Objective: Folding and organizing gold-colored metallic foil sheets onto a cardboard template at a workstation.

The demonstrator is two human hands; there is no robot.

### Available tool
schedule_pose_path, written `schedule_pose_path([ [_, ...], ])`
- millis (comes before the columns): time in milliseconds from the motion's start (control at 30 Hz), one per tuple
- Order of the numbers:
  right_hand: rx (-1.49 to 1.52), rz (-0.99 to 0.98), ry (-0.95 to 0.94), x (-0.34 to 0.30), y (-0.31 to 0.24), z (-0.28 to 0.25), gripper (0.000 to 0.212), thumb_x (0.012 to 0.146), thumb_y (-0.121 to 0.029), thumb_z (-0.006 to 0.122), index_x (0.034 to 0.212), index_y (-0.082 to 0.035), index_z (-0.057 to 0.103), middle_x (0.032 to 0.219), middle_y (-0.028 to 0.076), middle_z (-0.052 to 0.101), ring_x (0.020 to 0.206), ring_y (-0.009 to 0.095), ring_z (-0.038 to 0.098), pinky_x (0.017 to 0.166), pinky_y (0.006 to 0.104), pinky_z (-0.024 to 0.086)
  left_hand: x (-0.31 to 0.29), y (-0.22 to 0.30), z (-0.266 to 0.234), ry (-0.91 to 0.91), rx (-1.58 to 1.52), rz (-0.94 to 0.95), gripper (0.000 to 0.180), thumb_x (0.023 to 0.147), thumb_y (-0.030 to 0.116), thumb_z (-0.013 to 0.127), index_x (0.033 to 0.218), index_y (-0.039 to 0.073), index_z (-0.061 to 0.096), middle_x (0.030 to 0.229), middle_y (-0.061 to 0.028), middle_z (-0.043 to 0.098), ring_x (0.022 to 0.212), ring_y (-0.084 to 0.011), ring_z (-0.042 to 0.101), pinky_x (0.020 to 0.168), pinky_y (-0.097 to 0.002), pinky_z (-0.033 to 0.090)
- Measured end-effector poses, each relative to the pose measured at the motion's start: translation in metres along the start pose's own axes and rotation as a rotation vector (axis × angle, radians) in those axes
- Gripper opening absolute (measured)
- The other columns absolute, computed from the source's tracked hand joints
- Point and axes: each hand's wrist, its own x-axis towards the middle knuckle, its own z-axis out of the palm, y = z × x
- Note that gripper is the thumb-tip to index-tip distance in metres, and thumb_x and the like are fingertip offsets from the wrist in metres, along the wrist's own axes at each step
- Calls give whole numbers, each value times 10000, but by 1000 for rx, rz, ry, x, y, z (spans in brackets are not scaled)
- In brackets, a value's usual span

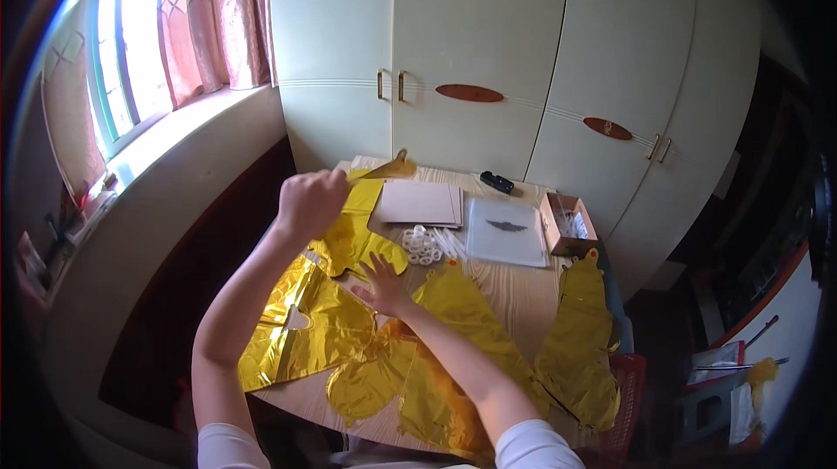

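My left hand (pixel 312 200) is raised above the far left of the table, closed in a fist round a gold foil piece (pixel 357 220) that looks like a flat, uninflated balloon. One tip of it sticks out beyond my fist, and the rest drops toward the table. My right hand (pixel 381 286) has its fingers spread, low by that piece's lower end; whether it presses on the foil I cannot tell. Under my right forearm lies another flat gold foil balloon (pixel 458 303). A shiny, creased gold foil sheet (pixel 327 325) covers the table's near left.
Farther back are pale cards (pixel 421 205), white plastic rings (pixel 422 246), a clear plastic bag (pixel 506 247), a black object (pixel 497 182) and an open cardboard box (pixel 568 223). More gold foil (pixel 577 343) lies right, beside a red basket (pixel 629 399). Wardrobe doors (pixel 475 42) stand behind.
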Motion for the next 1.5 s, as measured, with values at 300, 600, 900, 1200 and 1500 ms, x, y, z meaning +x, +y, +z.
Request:
schedule_pose_path([
  [300, 2008, 63, -157, -108, -56, -47, 533, 971, -485, 488, 1355, -118, 448, 1313, 73, 524, 1119, 182, 561, 962, 362, 487, -73, 138, -105, 6, -38, 382, 199, 631, 168, 635, 807, 87, 588, 584, 51, 436, 481, -84, 508, 406, -255, 380],
  [600, 2160, 140, -162, -321, -56, -28, 438, 943, -295, 561, 1332, -109, 484, 1304, 57, 535, 1210, 187, 509, 1071, 378, 383, -154, 222, -135, -303, -475, 430, 449, 720, 212, 629, 1139, 54, 628, 606, 61, 463, 502, -68, 522, 443, -257, 402],
  [900, 1941, 950, 253, -352, -98, -23, 518, 1014, -380, 436, 1426, -75, 361, 1413, 115, 449, 1292, 249, 450, 1092, 430, 344, -209, 261, -123, -578, -775, 180, 426, 791, 249, 692, 1174, 84, 605, 648, 24, 541, 560, -140, 587, 502, -313, 473],
  [1200, 2300, 573, 274, -336, -118, -60, 540, 1008, -399, 434, 1444, -90, 352, 1393, 110, 510, 1225, 308, 545, 1038, 470, 416, -283, 190, -138, -786, -1202, -1044, 262, 937, 224, 599, 852, -18, 653, 663, -62, 647, 582, -142, 617, 534, -268, 469],
  [1500, 2238, 428, 88, -357, -125, -67, 667, 950, -424, 568, 1468, -89, 313, 1460, 114, 427, 1310, 276, 452, 1066, 446, 387, -271, 196, -113, -747, -2210, -1965, 689, 949, 589, 317, 1303, 47, 556, 1226, -133, 621, 1175, -269, 569, 1026, -439, 422],
])
